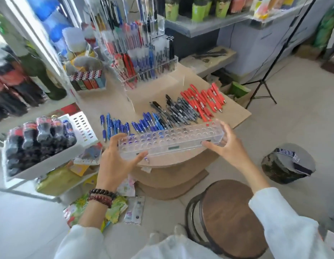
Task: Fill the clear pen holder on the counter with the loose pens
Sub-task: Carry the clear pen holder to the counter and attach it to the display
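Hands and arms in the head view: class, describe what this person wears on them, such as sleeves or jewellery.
Both arms are in loose white long sleeves, the left sleeve and the right sleeve, each ending short of the wrist. The left hand and right hand are bare: no gloves, no rings that show. The left wrist carries two bead bracelets, one dark brown, one reddish.

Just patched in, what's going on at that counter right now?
A person grips the clear pen holder by both ends, the left hand at one end and the right hand at the other, at the near edge of the counter. Its holes look empty. The loose pens lie behind it, sorted by colour: blue pens, black pens, red pens. None is in the holder yet.
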